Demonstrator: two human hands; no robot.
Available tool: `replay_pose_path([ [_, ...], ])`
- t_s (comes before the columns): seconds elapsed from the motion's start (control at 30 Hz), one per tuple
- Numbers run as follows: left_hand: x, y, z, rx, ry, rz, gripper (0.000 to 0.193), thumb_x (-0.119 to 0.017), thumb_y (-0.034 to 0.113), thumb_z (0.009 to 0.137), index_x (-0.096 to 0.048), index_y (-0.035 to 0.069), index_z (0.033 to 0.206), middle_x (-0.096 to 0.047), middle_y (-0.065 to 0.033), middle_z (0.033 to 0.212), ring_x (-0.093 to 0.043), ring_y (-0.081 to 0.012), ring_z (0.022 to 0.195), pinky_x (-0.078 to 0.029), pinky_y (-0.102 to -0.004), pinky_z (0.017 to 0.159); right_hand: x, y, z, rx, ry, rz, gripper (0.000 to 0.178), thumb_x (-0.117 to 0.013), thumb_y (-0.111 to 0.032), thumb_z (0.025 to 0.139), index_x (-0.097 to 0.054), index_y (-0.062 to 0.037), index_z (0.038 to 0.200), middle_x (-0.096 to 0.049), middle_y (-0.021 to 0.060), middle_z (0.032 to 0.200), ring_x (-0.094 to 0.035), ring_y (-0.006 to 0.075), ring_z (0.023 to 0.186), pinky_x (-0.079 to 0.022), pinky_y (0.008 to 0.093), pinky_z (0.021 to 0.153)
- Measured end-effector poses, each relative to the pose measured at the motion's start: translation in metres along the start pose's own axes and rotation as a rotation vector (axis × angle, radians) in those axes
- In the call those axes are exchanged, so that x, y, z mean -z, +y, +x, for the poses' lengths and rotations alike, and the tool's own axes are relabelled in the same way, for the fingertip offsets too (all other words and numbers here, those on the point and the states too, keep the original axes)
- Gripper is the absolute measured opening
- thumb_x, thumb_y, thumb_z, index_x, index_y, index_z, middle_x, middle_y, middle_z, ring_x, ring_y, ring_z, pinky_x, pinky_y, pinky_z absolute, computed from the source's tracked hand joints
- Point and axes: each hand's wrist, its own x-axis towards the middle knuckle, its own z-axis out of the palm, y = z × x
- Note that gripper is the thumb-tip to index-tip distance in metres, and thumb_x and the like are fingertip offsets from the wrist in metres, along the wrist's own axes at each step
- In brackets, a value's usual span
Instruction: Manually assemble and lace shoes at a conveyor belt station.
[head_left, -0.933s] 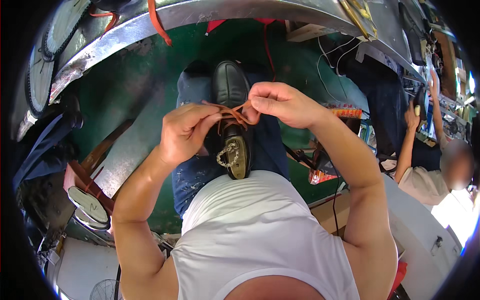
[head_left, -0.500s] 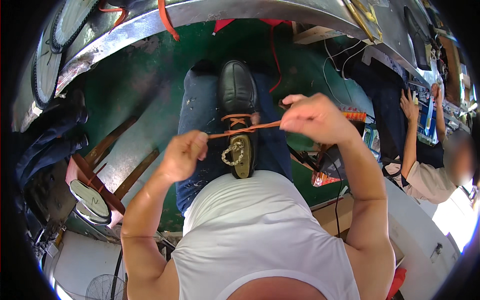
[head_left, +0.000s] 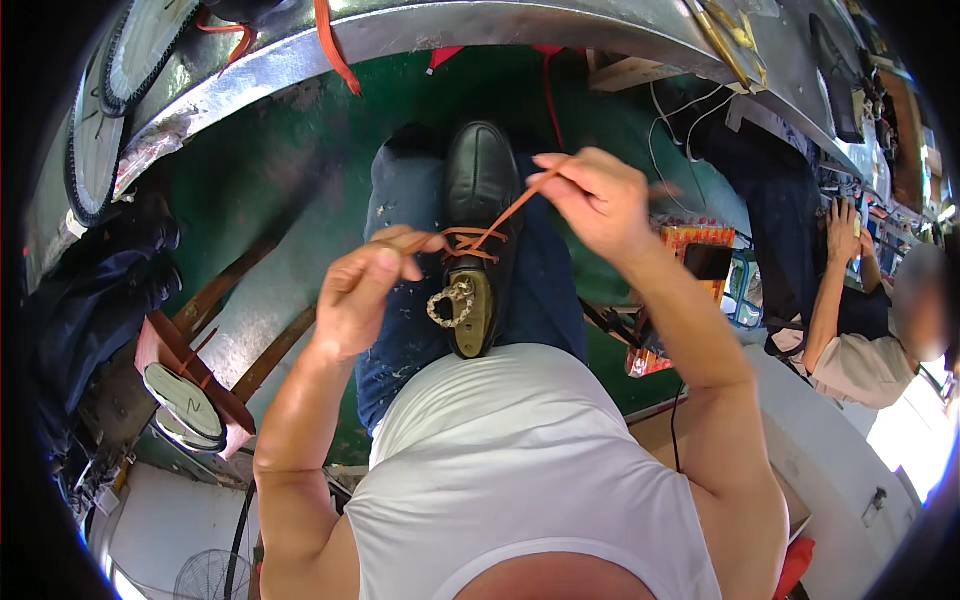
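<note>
shoe: one, black, lying lengthwise on the jeans with its toe pointing away from the body; the shoe is the landmark here.
lace: orange, crossed over the opening of the shoe; the lace goes out to the left and to the right of it.
left hand: just left of the shoe; the left hand has thumb and first finger pinching the lace, near the crossing.
right hand: to the right of the shoe, slightly blurred; the right hand pinches the other side of the lace, drawn in a straight slant.
handling: the lace should be light, soft and not fragile, maybe slippery if it is smooth (this i only judge by eye); best to hold it near each end, between thumb and finger. the shoe is probably stiff and heavier, because a last fills its heel part.
count by the shoe: one last, one ring on it, two hands, two lace sides; whether these are one piece, i cannot tell.
count around the shoe: one bench beyond it, with one red strip hanging; one fan behind to the left; one co-worker far right.
</note>
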Motion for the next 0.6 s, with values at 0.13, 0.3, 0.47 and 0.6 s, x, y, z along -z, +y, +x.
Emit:
replay_pose_path([
  [0.13,-0.010,-0.004,0.019,-0.237,-0.277,0.235,0.018,-0.057,0.016,0.099,-0.068,0.002,0.094,-0.064,-0.0200,0.124,-0.043,-0.0325,0.133,-0.024,-0.0481,0.115,-0.034,-0.031,0.002,-0.531,-0.360,0.794,0.023,-0.078,-0.022,0.086,-0.075,0.0005,0.081,-0.064,-0.0014,0.066,-0.055,0.0055,0.062,-0.044,0.0251,0.057],
  [0.3,-0.027,0.021,0.028,-0.528,-0.383,1.013,0.008,-0.066,0.009,0.088,-0.067,0.004,0.094,-0.063,-0.0172,0.126,-0.047,-0.0402,0.127,-0.029,-0.0497,0.109,-0.027,-0.045,0.004,-0.774,-0.518,0.898,0.030,-0.073,-0.024,0.090,-0.071,-0.0003,0.072,-0.059,-0.0019,0.065,-0.049,0.0035,0.060,-0.036,0.0231,0.053],
  [0.47,-0.022,0.018,0.038,-0.517,-0.312,0.837,0.018,-0.070,-0.002,0.075,-0.063,0.006,0.090,-0.070,-0.0100,0.109,-0.058,-0.0356,0.108,-0.041,-0.0434,0.094,-0.034,-0.033,0.000,-0.659,-0.634,0.886,0.028,-0.062,-0.023,0.097,-0.062,-0.0044,0.076,-0.051,-0.0053,0.067,-0.041,0.0036,0.062,-0.033,0.0239,0.053],
  [0.6,-0.027,0.021,0.047,-0.555,-0.275,0.871,0.023,-0.070,-0.008,0.071,-0.059,0.007,0.085,-0.069,-0.0058,0.089,-0.063,-0.0283,0.088,-0.045,-0.0380,0.082,-0.027,-0.032,0.001,-0.550,-0.714,0.720,0.026,-0.057,-0.024,0.100,-0.061,-0.0027,0.085,-0.054,-0.0018,0.071,-0.047,0.0074,0.064,-0.039,0.0261,0.057],
])
